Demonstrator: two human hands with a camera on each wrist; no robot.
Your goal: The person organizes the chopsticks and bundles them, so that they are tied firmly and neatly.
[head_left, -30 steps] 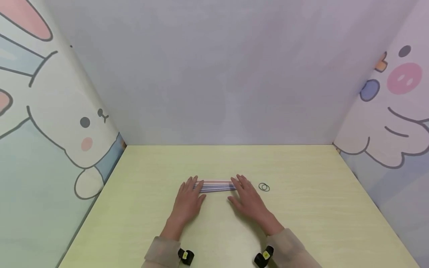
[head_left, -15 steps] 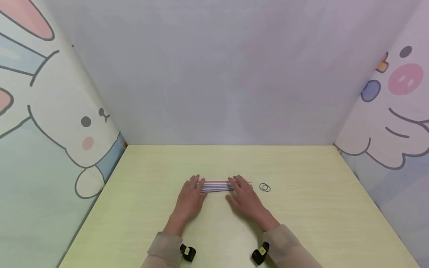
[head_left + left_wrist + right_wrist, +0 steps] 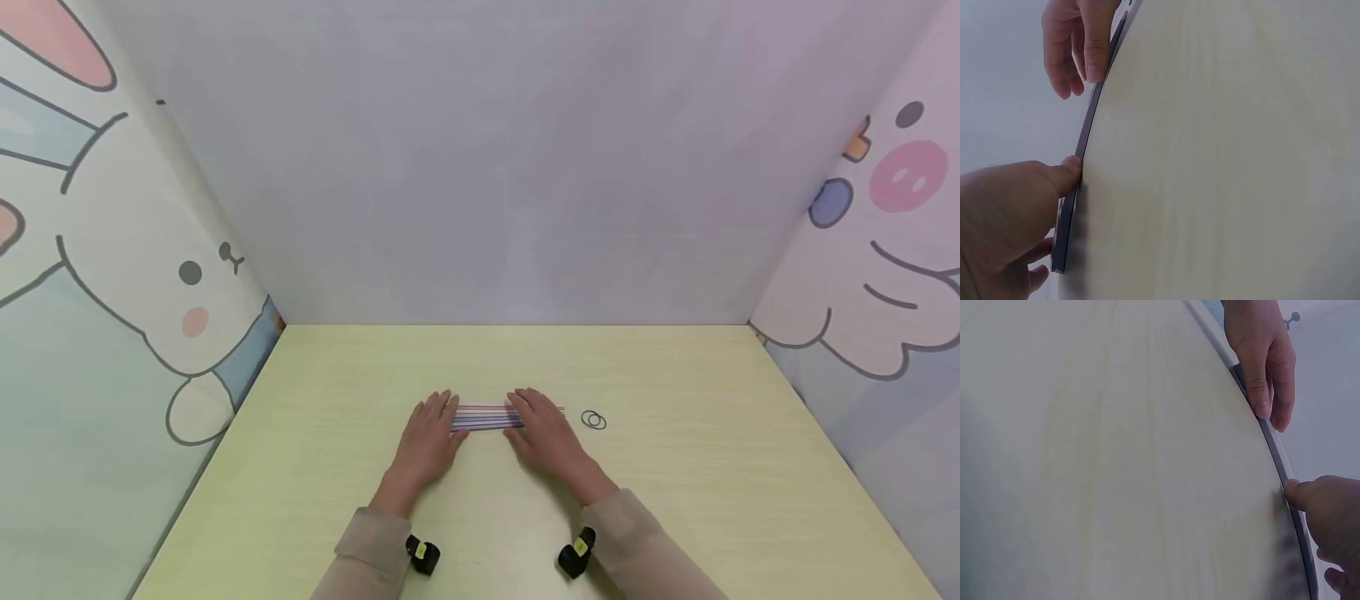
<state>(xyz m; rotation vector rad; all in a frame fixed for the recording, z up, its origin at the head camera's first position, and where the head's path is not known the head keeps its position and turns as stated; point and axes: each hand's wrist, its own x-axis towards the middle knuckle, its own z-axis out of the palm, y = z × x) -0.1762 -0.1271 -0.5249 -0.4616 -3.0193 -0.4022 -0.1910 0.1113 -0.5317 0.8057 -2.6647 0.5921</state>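
Observation:
Several slim straight sticks point(image 3: 487, 419) lie side by side across the table, reddish at the far side and bluish at the near side. Over their left end my left hand point(image 3: 426, 440) holds them, fingers across the top and thumb at the near edge. My right hand point(image 3: 549, 440) grips them likewise a little short of the right end, where the tips show past it. In the left wrist view the left thumb point(image 3: 1071, 165) presses the dark nearest stick point(image 3: 1090, 122). The right thumb point(image 3: 1292, 487) meets the same edge in the right wrist view. Fingers hide parts of the sticks.
Two thin dark rings point(image 3: 588, 421) overlap on the table just right of the sticks. The pale wooden table point(image 3: 300, 433) ends at a grey back wall point(image 3: 517, 167). Side panels with cartoon drawings point(image 3: 127, 250) flank it. Each sleeve cuff carries a small black camera point(image 3: 423, 556).
Both thumbs have come up against the near edge of the sticks. The right hand has shifted slightly left, baring the sticks' right tips. The rings stay put.

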